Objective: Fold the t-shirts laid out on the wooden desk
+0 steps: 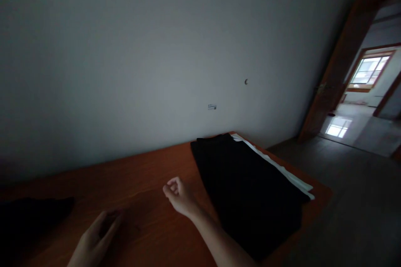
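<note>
Cloth of smooth black fabric (pixel 247 183) lies spread flat at the right end of the reddish-brown wooden desk (pixel 140 171), with a strip of white fabric (pixel 285 171) showing along its right edge. Of the two hands, the right hand (pixel 179 196) is half open beside the black fabric, fingers loosely curled, nothing visible in it. The left hand (pixel 94 235) has thumb and fingers parted, apparently empty, near a dark, shapeless bundle (pixel 34 217) at left.

Black cloth (pixel 247 192) lies flat, white fabric (pixel 290 176) edging its right; dark cloth (pixel 33 219) lies left
</note>
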A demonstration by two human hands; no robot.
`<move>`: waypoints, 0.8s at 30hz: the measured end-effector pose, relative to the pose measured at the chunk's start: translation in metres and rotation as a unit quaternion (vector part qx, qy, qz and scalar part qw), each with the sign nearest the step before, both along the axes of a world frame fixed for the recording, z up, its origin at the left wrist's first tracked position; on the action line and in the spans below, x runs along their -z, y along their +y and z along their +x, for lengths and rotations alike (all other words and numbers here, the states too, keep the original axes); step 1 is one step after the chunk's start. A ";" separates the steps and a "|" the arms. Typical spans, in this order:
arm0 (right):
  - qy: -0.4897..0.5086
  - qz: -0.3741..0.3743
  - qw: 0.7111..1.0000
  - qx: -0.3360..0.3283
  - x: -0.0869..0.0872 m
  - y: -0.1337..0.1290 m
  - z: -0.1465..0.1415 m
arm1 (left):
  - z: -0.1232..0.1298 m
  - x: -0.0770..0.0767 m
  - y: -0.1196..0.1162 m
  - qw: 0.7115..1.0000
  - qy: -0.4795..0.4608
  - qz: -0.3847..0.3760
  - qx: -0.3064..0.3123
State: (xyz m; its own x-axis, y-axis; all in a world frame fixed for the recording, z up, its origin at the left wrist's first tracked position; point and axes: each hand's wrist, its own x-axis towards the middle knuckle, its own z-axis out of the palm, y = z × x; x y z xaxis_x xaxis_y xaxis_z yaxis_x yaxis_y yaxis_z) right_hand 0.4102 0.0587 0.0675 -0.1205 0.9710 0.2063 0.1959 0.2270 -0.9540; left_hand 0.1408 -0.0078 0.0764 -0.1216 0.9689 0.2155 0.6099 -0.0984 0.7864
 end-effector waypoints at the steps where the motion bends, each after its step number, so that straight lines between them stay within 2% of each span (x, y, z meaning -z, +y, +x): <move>1: -0.055 0.016 0.998 0.037 -0.010 0.000 0.017 | -0.002 0.000 0.000 1.000 0.000 -0.005 0.000; 3: -0.190 0.035 0.975 0.109 -0.031 -0.001 0.059 | -0.005 0.003 0.001 1.000 0.000 -0.006 -0.003; 4: -0.265 0.036 0.953 0.143 -0.041 -0.004 0.080 | -0.006 0.004 0.000 1.000 -0.002 -0.004 -0.003; 5: -0.345 0.029 0.921 0.180 -0.049 -0.006 0.100 | -0.006 0.006 0.000 1.000 -0.004 -0.004 -0.002; 7: -0.475 -0.039 0.843 0.250 -0.060 -0.012 0.133 | -0.006 0.010 0.000 1.000 -0.004 -0.002 0.005; 9: -0.513 -0.087 0.806 0.281 -0.060 -0.017 0.152 | -0.003 0.011 0.000 1.000 0.005 -0.002 0.021; 14: -0.536 -0.121 0.784 0.289 -0.044 -0.016 0.154 | 0.007 0.000 -0.005 0.999 0.016 0.008 0.041; 18: -0.546 -0.120 0.782 0.277 -0.040 -0.010 0.152 | 0.013 -0.010 -0.009 0.999 0.001 0.002 0.043; 24: -0.553 -0.135 0.772 0.283 -0.045 -0.007 0.166 | 0.013 -0.004 -0.007 0.998 -0.014 0.017 0.053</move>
